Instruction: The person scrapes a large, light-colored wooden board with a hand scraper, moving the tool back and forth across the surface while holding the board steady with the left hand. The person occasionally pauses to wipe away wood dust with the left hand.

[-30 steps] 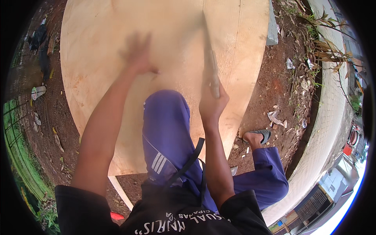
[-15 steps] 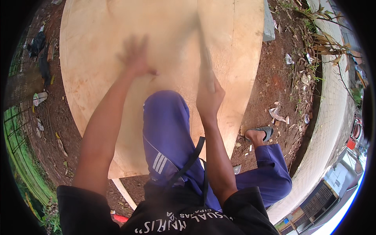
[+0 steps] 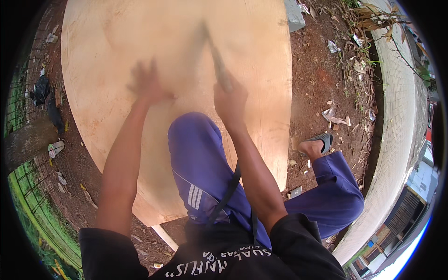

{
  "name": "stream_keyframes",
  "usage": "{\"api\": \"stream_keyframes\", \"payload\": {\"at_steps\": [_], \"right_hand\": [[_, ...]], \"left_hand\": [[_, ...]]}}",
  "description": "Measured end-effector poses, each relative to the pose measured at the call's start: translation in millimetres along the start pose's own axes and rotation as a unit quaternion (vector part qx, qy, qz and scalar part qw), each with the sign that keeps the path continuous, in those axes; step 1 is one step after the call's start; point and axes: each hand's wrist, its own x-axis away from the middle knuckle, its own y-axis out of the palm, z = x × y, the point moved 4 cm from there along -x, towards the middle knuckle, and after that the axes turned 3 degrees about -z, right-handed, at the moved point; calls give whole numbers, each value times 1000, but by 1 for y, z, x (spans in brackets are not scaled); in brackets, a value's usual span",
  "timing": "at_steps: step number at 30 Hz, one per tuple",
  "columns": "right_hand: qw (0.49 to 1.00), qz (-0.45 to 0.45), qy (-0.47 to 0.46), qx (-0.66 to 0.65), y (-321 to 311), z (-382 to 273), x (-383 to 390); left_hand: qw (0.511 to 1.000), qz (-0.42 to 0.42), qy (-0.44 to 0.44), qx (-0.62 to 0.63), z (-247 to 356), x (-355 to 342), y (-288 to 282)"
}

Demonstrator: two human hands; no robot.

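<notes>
Under me lies a large pale plywood sheet [image 3: 102, 51], with my bent knee resting on it. On its surface my left hand [image 3: 150, 86] is spread, fingers apart and blurred, with nothing in it. My right hand [image 3: 231, 102] is closed around the near end of a long, thin, saw-like tool [image 3: 216, 56]. This tool points away from me over the board, slightly to the left. It shows nearly edge-on, and its far end is too smeared to make out teeth or whether it touches the wood.
Reddish soil with litter [image 3: 333, 46] and leaves borders the board. A grey block [image 3: 295, 16] stands at its far right corner. Along the right runs a pale low wall [image 3: 396, 121] with a dry plant above it. Wire mesh [image 3: 28, 186] and a trunk-like post [image 3: 30, 142] are at left.
My right hand and the tool have shifted left and nearer to me, the tool now slanting left. My left hand remains spread on the board. The whole view has turned slightly.
</notes>
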Motion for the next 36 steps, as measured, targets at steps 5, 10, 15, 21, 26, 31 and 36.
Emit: {"api": "stream_keyframes", "payload": {"at_steps": [5,10,15,21,26,31,36], "right_hand": [[999,-4,28,-24,-74,26,154],[999,-2,23,-28,-13,20,9],[999,-14,38,14,-4,-1,-22],[998,-4,37,-43,-65,15,141],[1000,-16,5,-21,-5,14,-28],[1000,-5,4,-7,-3,18,8],[997,5,25,-71,-63,37,139]], "left_hand": [[1000,1,-5,-14,1,-6,-3],[1000,2,3,-4,11,-6,-3],[1000,17,17,-1,10,-9,3],[1000,20,3,-2,0,-8,4],[999,32,25,8,21,-11,-2],[1000,26,17,6,8,-8,1],[1000,18,3,-7,-1,-12,9]]}}
